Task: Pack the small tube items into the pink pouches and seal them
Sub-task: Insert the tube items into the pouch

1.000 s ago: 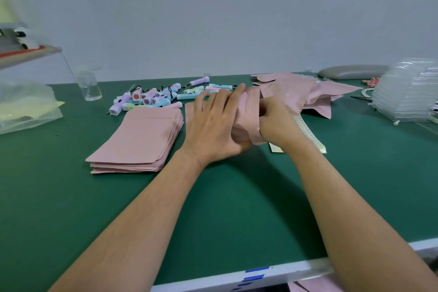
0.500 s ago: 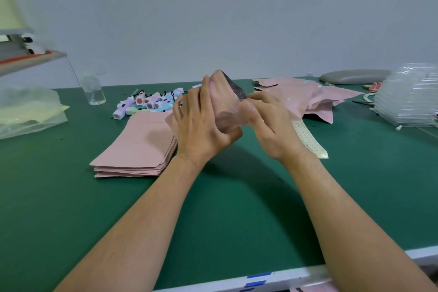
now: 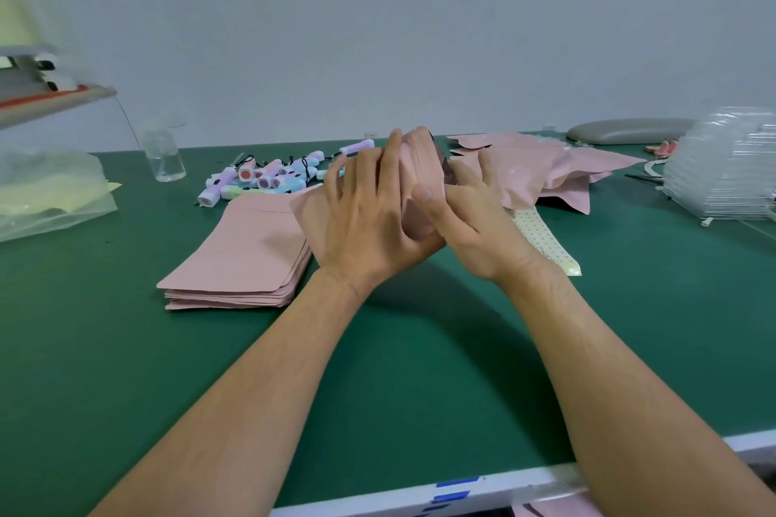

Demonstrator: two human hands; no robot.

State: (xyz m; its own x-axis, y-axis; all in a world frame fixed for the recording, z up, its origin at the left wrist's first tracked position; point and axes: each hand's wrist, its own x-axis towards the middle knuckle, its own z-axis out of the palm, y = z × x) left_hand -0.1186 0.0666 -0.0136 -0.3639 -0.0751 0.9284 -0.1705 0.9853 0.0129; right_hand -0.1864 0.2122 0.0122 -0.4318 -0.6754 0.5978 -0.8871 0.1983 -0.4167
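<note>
While the left hand (image 3: 369, 218) and right hand (image 3: 478, 222) are gripping one pink pouch (image 3: 420, 180) between them above the bench (image 3: 378, 369), its long axis is tilting up and away; the small tubes (image 3: 268, 176) are lying beyond-left, nearer the left hand.

Both hands held one pink pouch (image 3: 420, 185) above the green surface (image 3: 420, 369): the left hand (image 3: 365, 222) gripped it, while the right hand (image 3: 474, 218) pinched its edge beside a pouch stack (image 3: 243, 252).
</note>
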